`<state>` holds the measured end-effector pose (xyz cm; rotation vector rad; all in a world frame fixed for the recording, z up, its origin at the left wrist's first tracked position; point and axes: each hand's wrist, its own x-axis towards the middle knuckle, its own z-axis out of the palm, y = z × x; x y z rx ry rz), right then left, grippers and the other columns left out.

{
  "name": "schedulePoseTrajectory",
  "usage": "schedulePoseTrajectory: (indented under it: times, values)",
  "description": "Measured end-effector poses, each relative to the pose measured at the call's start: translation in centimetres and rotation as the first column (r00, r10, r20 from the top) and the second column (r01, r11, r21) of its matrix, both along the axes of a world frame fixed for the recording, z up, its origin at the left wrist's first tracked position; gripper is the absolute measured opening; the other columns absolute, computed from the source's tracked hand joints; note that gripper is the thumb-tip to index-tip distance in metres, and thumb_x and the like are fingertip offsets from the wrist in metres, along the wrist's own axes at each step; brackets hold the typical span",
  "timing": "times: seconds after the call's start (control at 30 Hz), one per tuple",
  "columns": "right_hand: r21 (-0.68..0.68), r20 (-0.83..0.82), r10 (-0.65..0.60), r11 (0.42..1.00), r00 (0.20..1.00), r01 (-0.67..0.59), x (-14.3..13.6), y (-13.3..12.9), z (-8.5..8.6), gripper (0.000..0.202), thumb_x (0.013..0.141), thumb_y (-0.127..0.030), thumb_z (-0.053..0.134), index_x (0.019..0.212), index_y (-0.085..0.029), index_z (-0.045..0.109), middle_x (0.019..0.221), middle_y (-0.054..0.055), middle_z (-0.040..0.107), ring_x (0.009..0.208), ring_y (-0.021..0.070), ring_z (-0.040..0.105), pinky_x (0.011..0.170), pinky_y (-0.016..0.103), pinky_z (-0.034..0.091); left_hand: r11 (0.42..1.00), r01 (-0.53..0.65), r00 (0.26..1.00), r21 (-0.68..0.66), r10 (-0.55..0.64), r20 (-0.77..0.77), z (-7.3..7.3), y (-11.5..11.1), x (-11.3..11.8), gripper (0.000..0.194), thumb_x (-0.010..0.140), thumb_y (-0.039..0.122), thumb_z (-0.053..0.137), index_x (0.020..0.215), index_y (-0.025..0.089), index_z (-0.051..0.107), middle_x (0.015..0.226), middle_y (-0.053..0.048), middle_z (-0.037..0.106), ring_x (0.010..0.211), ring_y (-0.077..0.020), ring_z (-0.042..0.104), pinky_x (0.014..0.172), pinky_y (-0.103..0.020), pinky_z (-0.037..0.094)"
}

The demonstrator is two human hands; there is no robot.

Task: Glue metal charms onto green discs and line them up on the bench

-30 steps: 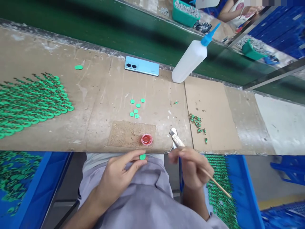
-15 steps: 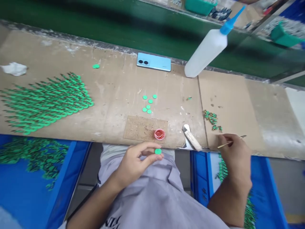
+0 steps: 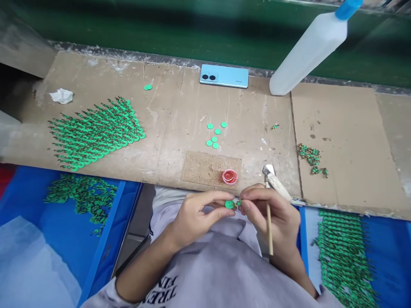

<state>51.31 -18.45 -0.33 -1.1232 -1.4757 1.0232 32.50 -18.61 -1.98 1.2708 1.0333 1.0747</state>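
Between its thumb and fingers, my left hand (image 3: 201, 214) pinches a green disc (image 3: 229, 204) at the table's front edge. My right hand (image 3: 272, 211) holds a small green and gold piece (image 3: 238, 203) against the disc's right side, and a thin wooden stick (image 3: 269, 226) is also held in it, pointing down. Just beyond the hands, a small pot of red liquid (image 3: 230, 176) sits on a brown board (image 3: 202, 169). Several loose green discs (image 3: 217, 131) lie behind the board. A pile of small green and gold pieces (image 3: 310, 155) is at the right.
Rows of green assembled pieces (image 3: 99, 132) cover the left of the table. A phone (image 3: 224, 76) and a white bottle (image 3: 308, 53) are at the back. A cutter (image 3: 278, 184) lies near my right hand. Blue bins with green pieces (image 3: 345, 256) flank my lap.
My right hand has moved left from beside the small pile to my left hand, now with a small green and gold piece. The stick has turned downward. The view has shifted.
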Motion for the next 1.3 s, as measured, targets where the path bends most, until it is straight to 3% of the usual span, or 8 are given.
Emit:
schedulePoseTrajectory:
  times: [0.3,0.47,0.6,0.8,1.0,1.3]
  values:
    - [0.053,0.033,0.097,0.994,0.995,-0.098,-0.2,0.4,-0.6,0.024,0.094,-0.005,0.070,0.106,-0.026,0.069,0.090,-0.002,0.072,0.079,0.0128,0.066,0.070,0.025,0.052,0.993,0.020,0.992,0.113,-0.006,-0.124,-0.1,-0.2,-0.4,0.015,0.089,0.014,0.079,0.103,0.018,0.079,0.088,-0.002,0.086,0.077,-0.0160,0.084,0.074,-0.018,0.067]
    - [0.001,-0.056,0.237,0.971,0.970,-0.237,0.6,0.9,-0.6,0.025,0.097,-0.005,0.067,0.109,-0.026,0.070,0.091,-0.001,0.071,0.082,0.0145,0.067,0.070,0.027,0.053,0.965,0.047,0.985,0.258,-0.002,-0.174,0.2,0.2,-0.5,0.009,0.089,0.020,0.081,0.096,0.017,0.077,0.082,-0.002,0.085,0.069,-0.0138,0.081,0.063,-0.015,0.063]
    - [-0.046,-0.124,0.309,0.948,0.943,-0.316,1.0,1.3,-0.4,0.021,0.097,-0.008,0.068,0.108,-0.026,0.072,0.091,0.000,0.072,0.082,0.0155,0.068,0.070,0.027,0.054,0.934,0.071,0.989,0.351,-0.021,-0.144,0.2,0.4,-0.7,0.010,0.090,0.023,0.082,0.090,0.016,0.075,0.080,-0.002,0.084,0.067,-0.0120,0.080,0.066,-0.014,0.062]
    - [-0.072,-0.136,0.308,0.945,0.942,-0.320,0.9,1.4,-0.2,0.011,0.099,-0.016,0.069,0.103,-0.026,0.073,0.084,0.002,0.073,0.075,0.0175,0.067,0.066,0.030,0.055,0.926,0.084,0.989,0.369,-0.032,-0.145,-0.2,0.2,-1.0,0.008,0.088,0.022,0.083,0.089,0.018,0.075,0.078,-0.001,0.084,0.068,-0.0136,0.080,0.067,-0.018,0.061]
    - [-0.075,-0.171,0.321,0.938,0.931,-0.337,1.1,1.6,-0.3,0.008,0.098,-0.018,0.072,0.101,-0.025,0.074,0.084,0.002,0.075,0.073,0.0173,0.070,0.061,0.028,0.056,0.922,0.114,0.993,0.370,-0.113,-0.025,-0.6,0.4,-0.9,0.012,0.097,0.029,0.073,0.092,0.019,0.075,0.078,-0.004,0.083,0.070,-0.0176,0.081,0.067,-0.024,0.064]
    - [-0.081,-0.211,0.330,0.932,0.920,-0.353,0.8,1.5,-0.5,0.005,0.097,-0.020,0.074,0.099,-0.025,0.075,0.087,0.002,0.077,0.076,0.0172,0.073,0.064,0.027,0.059,0.896,0.110,0.990,0.430,-0.136,0.030,-1.1,0.6,-0.8,0.008,0.098,0.026,0.072,0.093,0.020,0.075,0.086,-0.006,0.083,0.076,-0.0163,0.080,0.071,-0.023,0.065]
